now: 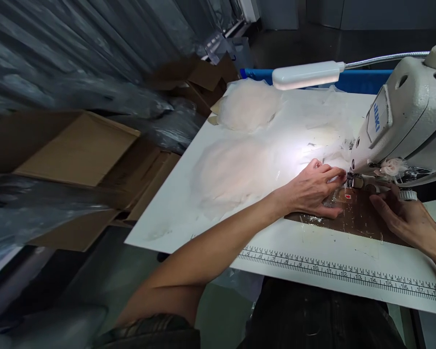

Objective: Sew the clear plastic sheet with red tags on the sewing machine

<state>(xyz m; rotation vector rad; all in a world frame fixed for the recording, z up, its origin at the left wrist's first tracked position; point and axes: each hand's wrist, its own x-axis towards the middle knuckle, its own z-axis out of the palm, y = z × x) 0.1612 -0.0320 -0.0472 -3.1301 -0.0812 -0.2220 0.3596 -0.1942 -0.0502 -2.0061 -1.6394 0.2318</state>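
My left hand (318, 188) rests on the machine bed beside the presser foot (356, 181) of a white sewing machine (403, 111). Its fingers are bent and spread, the thumb apart from them, next to sheer whitish fabric (336, 157). Whether the fingertips pinch the fabric does not show clearly. My right hand (403, 213) is on the other side of the presser foot, by a ribbed knob (408, 195). Its thumb points toward the needle area; the other fingers are mostly hidden. Between the hands lies the brown bed plate (356, 213), scattered with thread bits.
Two piles of sheer pale fabric, a near pile (232, 172) and a far pile (250, 104), lie on the white table (174, 213). A lamp (307, 75) hangs over its back. A printed ruler (341, 274) runs along the front edge. Cardboard boxes (80, 148) stand left.
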